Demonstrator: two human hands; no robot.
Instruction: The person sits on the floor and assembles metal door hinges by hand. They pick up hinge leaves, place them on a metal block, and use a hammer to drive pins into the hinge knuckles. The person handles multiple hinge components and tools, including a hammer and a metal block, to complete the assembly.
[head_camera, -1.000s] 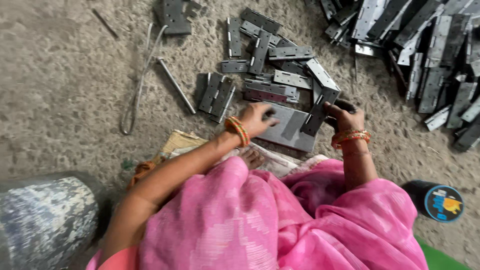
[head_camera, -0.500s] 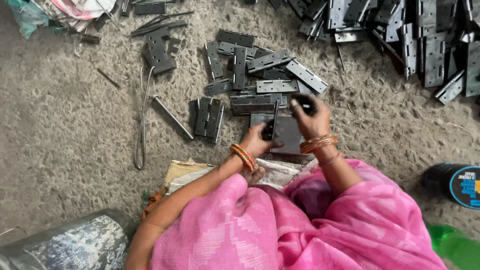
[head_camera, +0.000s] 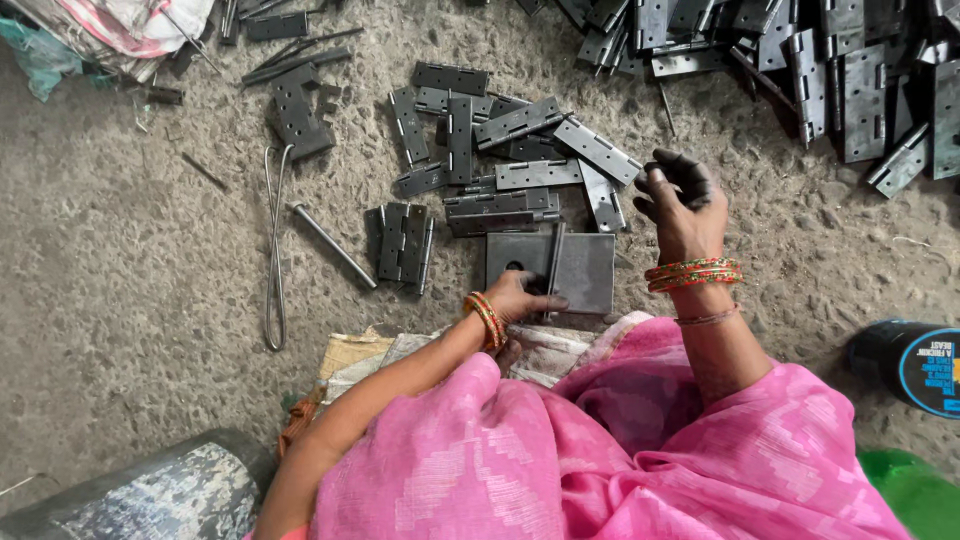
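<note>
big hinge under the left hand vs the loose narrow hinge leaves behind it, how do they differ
The big hinge is wide and squarish; the narrow hinge leaves are slim strips. The big hinge lies open and flat, alone, with the left hand on it; the narrow hinge leaves lie scattered and overlapping, untouched. Both are dull grey metal.

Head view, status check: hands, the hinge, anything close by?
Left hand pressing on the big flat hinge. Right hand raised above it, grip unclear. Loose hinge leaves piled just beyond; rod left of them.
</note>
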